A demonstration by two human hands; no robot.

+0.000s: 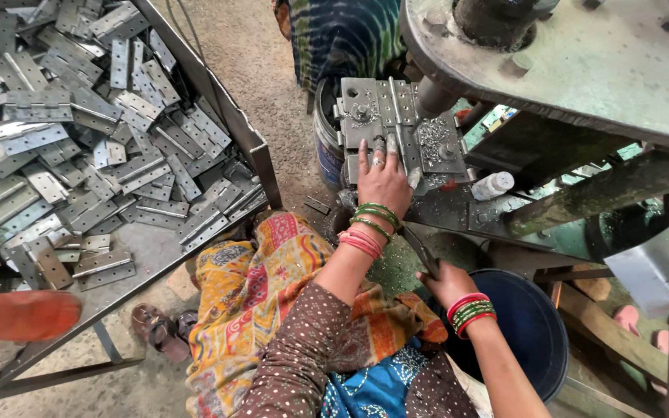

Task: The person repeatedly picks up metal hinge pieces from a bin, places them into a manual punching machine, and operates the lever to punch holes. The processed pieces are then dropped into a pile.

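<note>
A seated person is reaching forward with the left arm, forearm extended and wrist ringed with green and pink bangles, the left hand (383, 179) lying palm down with fingers stretched and slightly spread, a ring showing on one finger. Nearer the body than the left hand, the right hand (449, 282) is curling closed, knuckles up, its bangled wrist bending beside the knee.
</note>
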